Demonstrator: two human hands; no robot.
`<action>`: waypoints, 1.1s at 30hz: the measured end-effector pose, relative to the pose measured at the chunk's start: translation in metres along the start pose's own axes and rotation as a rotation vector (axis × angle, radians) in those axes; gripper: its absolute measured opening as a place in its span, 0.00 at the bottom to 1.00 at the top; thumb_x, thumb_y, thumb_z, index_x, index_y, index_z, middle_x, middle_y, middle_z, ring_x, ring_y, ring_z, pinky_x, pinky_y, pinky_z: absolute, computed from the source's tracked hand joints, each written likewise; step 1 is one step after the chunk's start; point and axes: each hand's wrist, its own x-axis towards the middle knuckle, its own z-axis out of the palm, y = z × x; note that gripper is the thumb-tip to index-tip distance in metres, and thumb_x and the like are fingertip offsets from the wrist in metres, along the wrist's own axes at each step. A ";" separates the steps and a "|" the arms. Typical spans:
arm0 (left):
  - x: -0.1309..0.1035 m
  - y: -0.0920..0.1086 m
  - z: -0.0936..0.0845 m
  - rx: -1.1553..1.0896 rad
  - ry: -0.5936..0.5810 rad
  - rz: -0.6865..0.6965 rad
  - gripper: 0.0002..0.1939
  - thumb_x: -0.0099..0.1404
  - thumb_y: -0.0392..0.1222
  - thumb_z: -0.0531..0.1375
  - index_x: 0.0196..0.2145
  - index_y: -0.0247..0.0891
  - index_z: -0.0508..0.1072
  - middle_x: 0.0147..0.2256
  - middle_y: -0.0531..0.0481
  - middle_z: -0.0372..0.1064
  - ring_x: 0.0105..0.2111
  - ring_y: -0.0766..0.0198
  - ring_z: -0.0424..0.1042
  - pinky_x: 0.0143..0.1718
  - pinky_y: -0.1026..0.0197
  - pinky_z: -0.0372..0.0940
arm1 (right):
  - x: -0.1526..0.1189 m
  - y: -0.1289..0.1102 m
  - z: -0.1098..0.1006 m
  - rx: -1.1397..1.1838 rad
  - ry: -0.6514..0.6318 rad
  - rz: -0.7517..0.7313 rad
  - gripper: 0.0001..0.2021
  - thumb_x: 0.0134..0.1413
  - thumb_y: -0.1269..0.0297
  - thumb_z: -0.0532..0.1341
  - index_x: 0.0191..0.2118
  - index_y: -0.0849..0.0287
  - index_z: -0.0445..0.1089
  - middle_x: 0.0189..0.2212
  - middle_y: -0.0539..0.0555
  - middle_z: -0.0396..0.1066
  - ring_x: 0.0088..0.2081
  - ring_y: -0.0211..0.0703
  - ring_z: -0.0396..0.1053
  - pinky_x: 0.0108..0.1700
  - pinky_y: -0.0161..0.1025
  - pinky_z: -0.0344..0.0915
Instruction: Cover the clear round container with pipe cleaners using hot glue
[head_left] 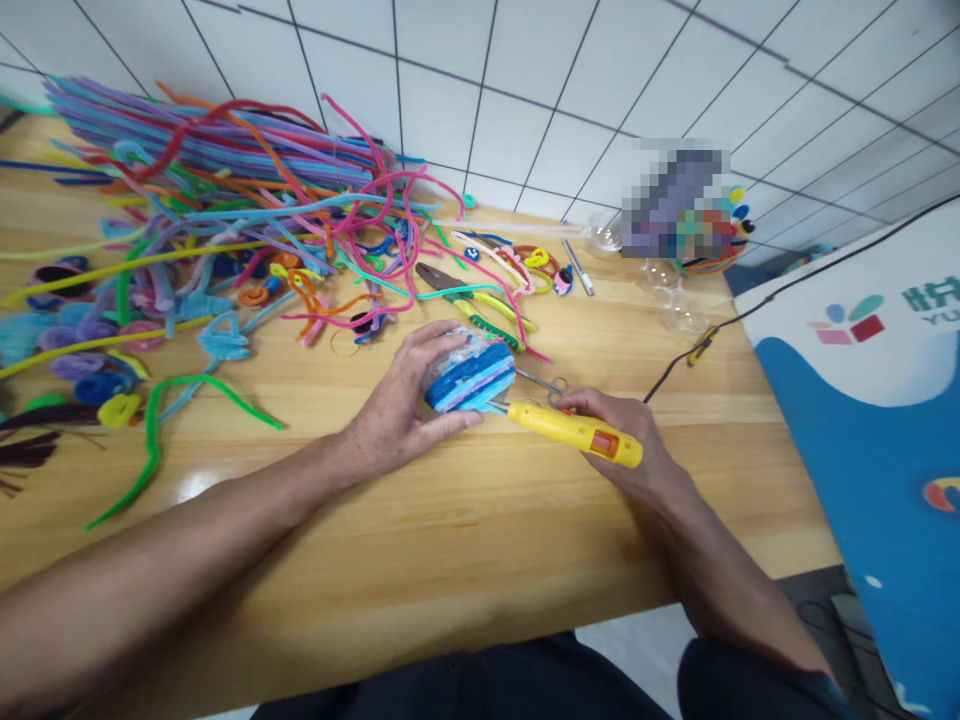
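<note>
My left hand (401, 405) is wrapped round a ball (474, 375) covered with strips of blue, light blue and lilac pipe cleaner; its upper part looks whitish and uncovered. In my right hand (626, 420) is a yellow hot glue gun (566, 430) with an orange part near its rear end. The gun's metal nozzle meets the lower right side of the ball, touching it or very close. Small scissors (556, 386) lie behind the gun, partly hidden by it. Pliers with yellow-green handles (491, 325) rest just beyond the ball.
Bundled pipe cleaners (225, 150) and many loose coloured ones spread across the left and back of the wooden table (420, 560). A green pipe cleaner (154, 430) lies nearer. Clear plastic balls (664, 275) stand at back right. A black cable (667, 370) runs off right, past a blue-white banner (885, 420).
</note>
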 end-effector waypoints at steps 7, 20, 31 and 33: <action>0.001 0.000 0.000 -0.030 0.018 0.023 0.41 0.74 0.56 0.71 0.76 0.50 0.59 0.69 0.35 0.67 0.74 0.42 0.66 0.73 0.34 0.67 | 0.000 0.000 -0.002 -0.028 0.037 0.014 0.08 0.69 0.61 0.63 0.49 0.50 0.79 0.37 0.50 0.87 0.31 0.44 0.84 0.33 0.37 0.75; 0.001 -0.001 0.000 -0.023 0.023 0.033 0.40 0.75 0.58 0.70 0.76 0.50 0.60 0.69 0.35 0.67 0.73 0.42 0.66 0.72 0.35 0.68 | 0.005 -0.005 0.000 0.042 -0.014 -0.074 0.09 0.70 0.59 0.63 0.50 0.53 0.78 0.38 0.51 0.87 0.34 0.44 0.84 0.37 0.37 0.76; 0.001 -0.001 0.000 -0.019 0.021 0.034 0.41 0.74 0.56 0.71 0.76 0.49 0.59 0.69 0.34 0.67 0.73 0.41 0.67 0.73 0.34 0.68 | 0.002 -0.002 0.002 -0.029 0.065 -0.055 0.09 0.68 0.64 0.62 0.50 0.51 0.77 0.37 0.50 0.87 0.31 0.44 0.84 0.33 0.37 0.76; 0.001 -0.001 0.000 -0.018 0.022 0.038 0.41 0.74 0.57 0.71 0.76 0.49 0.59 0.69 0.34 0.67 0.73 0.41 0.67 0.73 0.34 0.67 | 0.001 -0.002 0.002 -0.035 0.069 -0.042 0.09 0.68 0.64 0.62 0.50 0.51 0.77 0.37 0.51 0.87 0.31 0.45 0.84 0.33 0.38 0.76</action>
